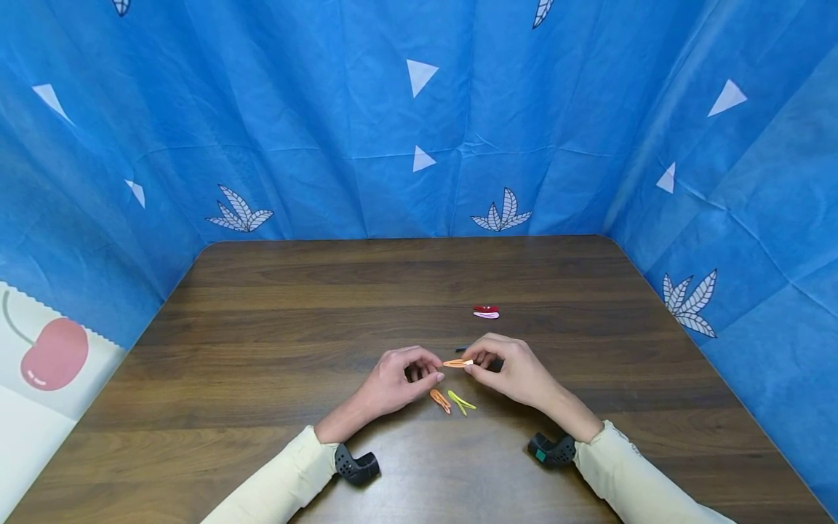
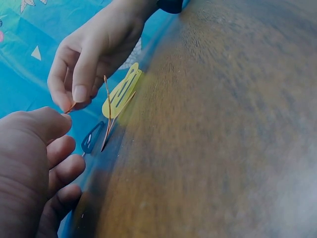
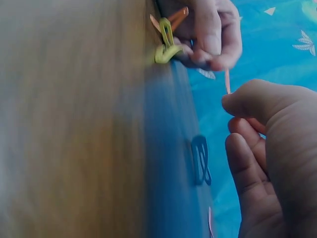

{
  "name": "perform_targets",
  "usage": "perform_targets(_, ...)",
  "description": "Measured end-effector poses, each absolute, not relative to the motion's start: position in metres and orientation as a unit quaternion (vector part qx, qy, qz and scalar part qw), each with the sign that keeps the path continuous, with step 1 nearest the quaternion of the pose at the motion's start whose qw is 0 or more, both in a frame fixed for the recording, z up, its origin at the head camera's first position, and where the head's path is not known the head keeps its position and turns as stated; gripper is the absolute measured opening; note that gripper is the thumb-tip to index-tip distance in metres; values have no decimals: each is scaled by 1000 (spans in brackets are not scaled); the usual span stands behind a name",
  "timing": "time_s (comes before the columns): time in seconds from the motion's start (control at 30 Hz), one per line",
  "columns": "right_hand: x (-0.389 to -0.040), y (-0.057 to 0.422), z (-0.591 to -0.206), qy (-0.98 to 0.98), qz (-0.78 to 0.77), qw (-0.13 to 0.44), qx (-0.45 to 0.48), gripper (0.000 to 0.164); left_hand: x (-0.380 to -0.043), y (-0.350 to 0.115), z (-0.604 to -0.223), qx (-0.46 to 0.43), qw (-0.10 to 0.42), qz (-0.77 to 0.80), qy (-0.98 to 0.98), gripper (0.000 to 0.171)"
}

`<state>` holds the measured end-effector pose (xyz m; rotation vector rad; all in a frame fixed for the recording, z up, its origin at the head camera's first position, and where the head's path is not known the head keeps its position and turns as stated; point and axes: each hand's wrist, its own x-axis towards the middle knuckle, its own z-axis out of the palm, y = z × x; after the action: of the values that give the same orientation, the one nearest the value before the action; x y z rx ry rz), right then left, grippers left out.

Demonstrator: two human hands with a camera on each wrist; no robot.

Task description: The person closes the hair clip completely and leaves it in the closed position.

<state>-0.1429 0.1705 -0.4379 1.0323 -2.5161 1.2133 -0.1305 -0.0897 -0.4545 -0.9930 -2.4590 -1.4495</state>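
Between the two hands, above the table, is an orange snap hair clip (image 1: 456, 363). My right hand (image 1: 513, 370) pinches its right end between thumb and fingers. At its left tip are the thumb and forefinger of my left hand (image 1: 402, 377), which pinch the end. Just below the hands on the table lie a second orange hair clip (image 1: 441, 401) and a yellow hair clip (image 1: 462, 402), both with their arms spread apart. A dark blue hair clip (image 3: 201, 159) lies by the right fingers, partly hidden in the head view.
Farther back on the brown wooden table (image 1: 314, 291), a red hair clip (image 1: 486, 308) and a pink hair clip (image 1: 487, 315) lie side by side. A blue patterned curtain (image 1: 327, 109) hangs behind the table and along its sides.
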Motion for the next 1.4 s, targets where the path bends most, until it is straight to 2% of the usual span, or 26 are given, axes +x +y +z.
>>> perform_targets(0.8,-170,197,-436,-880,382,105,261,20,-130,-90,-454,-333,48,-464,-819,6)
perform_targets(1.4,-193,208,-438,-913,335,94,213,14,-130,-89,-455,-334,45,-466,-818,6)
